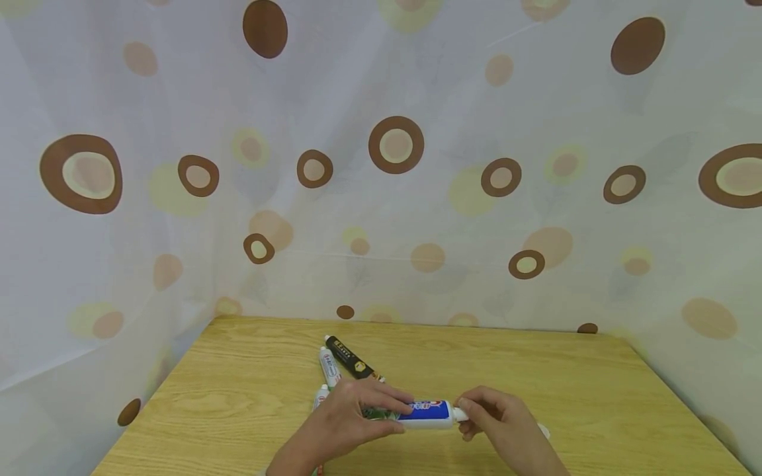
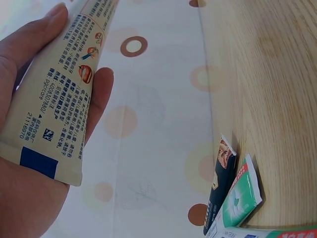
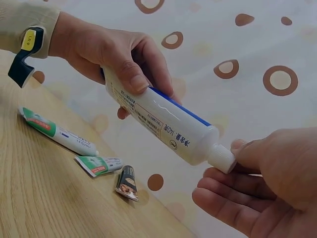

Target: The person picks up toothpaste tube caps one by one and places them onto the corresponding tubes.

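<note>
A white and blue toothpaste tube (image 1: 431, 413) is held level above the wooden table. My left hand (image 1: 351, 413) grips it round the body, thumb on one side and fingers on the other. Fine print covers the back of the tube (image 2: 64, 94) in the left wrist view. At the far end, my right hand (image 1: 497, 420) pinches the white ribbed cap (image 3: 221, 157) between thumb and index finger. The cap sits on the tube's neck. The other right fingers are loosely bent below it.
A black toothpaste tube (image 1: 348, 357) lies on the table (image 1: 250, 383) beyond my left hand. Beside it are two green and white tubes (image 3: 99, 165), one partly behind that hand in the head view. A small white object (image 1: 544, 431) shows beside the right hand. A dotted curtain (image 1: 452, 211) stands behind.
</note>
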A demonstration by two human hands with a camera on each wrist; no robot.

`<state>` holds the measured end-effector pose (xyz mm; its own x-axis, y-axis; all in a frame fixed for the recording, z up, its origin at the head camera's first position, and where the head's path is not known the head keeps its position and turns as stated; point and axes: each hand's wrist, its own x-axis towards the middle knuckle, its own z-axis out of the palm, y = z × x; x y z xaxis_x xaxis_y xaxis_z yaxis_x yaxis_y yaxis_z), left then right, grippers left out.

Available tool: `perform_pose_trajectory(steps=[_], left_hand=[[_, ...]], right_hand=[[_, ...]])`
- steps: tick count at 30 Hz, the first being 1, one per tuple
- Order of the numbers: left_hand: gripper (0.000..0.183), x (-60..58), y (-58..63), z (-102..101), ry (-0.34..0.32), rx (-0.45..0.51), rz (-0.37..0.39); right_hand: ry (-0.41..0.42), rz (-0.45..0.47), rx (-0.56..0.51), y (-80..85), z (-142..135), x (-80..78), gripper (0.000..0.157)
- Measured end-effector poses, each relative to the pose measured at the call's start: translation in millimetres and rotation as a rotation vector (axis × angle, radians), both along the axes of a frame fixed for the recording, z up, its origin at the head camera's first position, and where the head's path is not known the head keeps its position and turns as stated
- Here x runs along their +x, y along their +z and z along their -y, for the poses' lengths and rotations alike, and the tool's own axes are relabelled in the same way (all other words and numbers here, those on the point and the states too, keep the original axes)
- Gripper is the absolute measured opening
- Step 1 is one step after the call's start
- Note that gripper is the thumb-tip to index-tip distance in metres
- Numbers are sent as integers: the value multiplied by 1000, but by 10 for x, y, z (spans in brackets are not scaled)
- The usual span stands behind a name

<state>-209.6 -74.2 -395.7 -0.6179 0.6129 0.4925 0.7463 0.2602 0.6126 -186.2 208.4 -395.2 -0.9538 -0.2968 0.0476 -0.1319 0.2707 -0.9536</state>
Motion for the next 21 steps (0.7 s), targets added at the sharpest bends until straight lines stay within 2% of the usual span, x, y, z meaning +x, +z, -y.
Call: perform_pose_trajectory(steps=[6,11,14,18,21], left_hand=[[23,0,-6,5,-2,5,-29],[24,7,4,6,-5,5,-2],[24,6,3,8,-6,2,5],[24,-1,-7,12,-8,3,-9],[24,-5,-13,13,-12,5,-16]], right_hand=[[38,11,-29,-21,-27,-10,41],[-12,11,29,-23,-33,-1,41],[-7,-29,48,-27,-37,12,39],[52,-90,17,-24,-36,29,34],[56,-103,24,-11,-25,31,28]])
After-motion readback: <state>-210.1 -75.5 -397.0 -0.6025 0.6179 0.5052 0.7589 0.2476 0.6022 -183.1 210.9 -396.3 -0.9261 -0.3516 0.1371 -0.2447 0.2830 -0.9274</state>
